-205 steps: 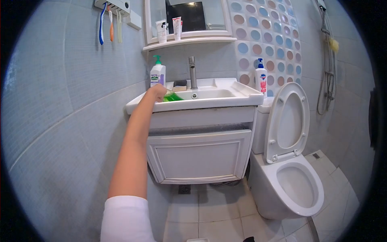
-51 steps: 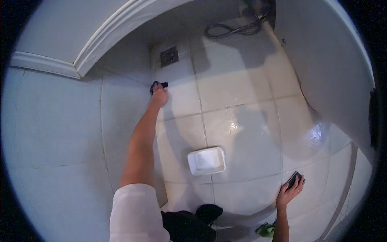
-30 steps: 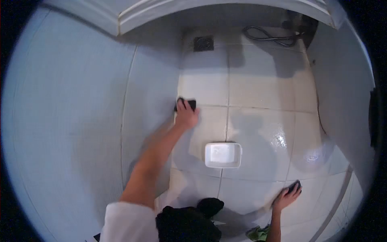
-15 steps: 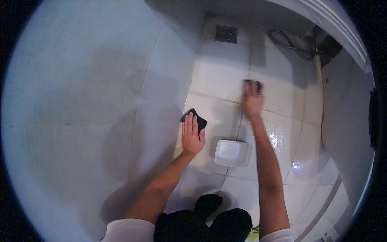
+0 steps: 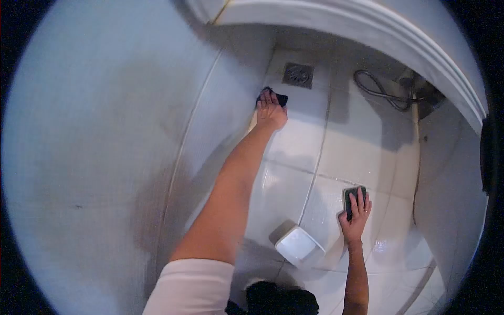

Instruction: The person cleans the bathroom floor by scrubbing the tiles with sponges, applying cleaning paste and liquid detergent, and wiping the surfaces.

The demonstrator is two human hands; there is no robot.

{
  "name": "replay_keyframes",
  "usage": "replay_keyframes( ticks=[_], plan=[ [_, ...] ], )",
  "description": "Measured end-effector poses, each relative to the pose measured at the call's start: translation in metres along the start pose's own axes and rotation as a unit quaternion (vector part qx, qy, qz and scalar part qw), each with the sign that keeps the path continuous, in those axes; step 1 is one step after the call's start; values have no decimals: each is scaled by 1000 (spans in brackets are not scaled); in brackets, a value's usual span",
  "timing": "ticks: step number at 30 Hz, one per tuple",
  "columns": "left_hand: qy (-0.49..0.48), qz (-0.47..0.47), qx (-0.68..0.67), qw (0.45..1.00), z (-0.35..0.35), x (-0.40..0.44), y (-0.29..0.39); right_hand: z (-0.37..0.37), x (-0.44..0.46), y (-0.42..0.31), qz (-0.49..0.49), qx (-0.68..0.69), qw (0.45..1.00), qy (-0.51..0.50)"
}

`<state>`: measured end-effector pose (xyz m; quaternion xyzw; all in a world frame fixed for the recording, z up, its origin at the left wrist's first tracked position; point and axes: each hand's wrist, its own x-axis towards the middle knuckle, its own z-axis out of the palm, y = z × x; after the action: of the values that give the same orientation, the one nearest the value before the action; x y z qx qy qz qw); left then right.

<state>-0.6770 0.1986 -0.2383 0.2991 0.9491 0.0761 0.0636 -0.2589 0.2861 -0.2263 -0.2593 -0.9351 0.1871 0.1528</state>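
My left hand (image 5: 271, 112) reaches far forward along the base of the left wall, its fingers pressing a black cloth (image 5: 282, 99) to the white tiled floor. The cloth lies just below and left of a square floor drain (image 5: 298, 75). Closer in on the right, my right hand (image 5: 356, 219) rests over a dark scrub sponge (image 5: 348, 209) with a lighter rim, holding it against the tiles; part of it is hidden by the fingers. A white plastic tub (image 5: 300, 245) stands on the floor to the lower left of my right hand.
A pale wall (image 5: 115, 136) rises along the left side. A coiled metal hose (image 5: 386, 95) lies at the back right. A curved white edge (image 5: 362, 18) arches overhead across the top. A grey panel (image 5: 452, 157) borders the right.
My left hand has slid forward with the black cloth toward the drain. My right hand has come back and rightward with the sponge. The view has shifted, and the tub appears turned.
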Motion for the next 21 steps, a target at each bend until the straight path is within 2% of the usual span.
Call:
replay_keyframes(
  ticks=[1, 2, 4, 6, 7, 9, 11, 13, 15, 17, 18, 21],
  plan=[
    [-44, -36, 21, 998, -2, 13, 4, 2, 5, -2, 6, 7, 1000, 12],
    [-39, -31, 16, 999, 0, 11, 4, 0, 6, -2, 18, 0, 1000, -4],
    [-123, -27, -2, 992, -23, -36, 12, -3, 0, 1, 29, -13, 999, -30],
    [-156, -66, 5, 985, -27, -105, 14, -7, 1, -1, 38, -18, 999, -35],
    [-125, -49, -18, 991, -8, -123, -5, -7, 2, -5, 41, -22, 998, -40],
    [-126, -60, -27, 990, -16, -105, -3, -6, 3, -7, 48, -11, 998, -33],
    [-109, -25, -54, 992, -25, -54, -2, -8, 2, -4, 54, -10, 998, -32],
    [-87, -2, -27, 996, -2, 9, -12, -7, 3, -9, 61, -1, 998, -25],
    [-112, 9, -115, 987, -18, 52, -14, -8, 1, -8, 70, 9, 997, -14],
    [-86, 46, -73, 993, 1, 93, -22, -3, 2, -5, 67, -1, 998, -18],
    [-66, 63, -40, 995, -2, 97, -18, 2, 7, -3, 69, 1, 998, -9],
    [-94, 57, -30, 993, -3, 53, -13, -8, 0, -1, 60, 6, 998, -34]
  ],
)
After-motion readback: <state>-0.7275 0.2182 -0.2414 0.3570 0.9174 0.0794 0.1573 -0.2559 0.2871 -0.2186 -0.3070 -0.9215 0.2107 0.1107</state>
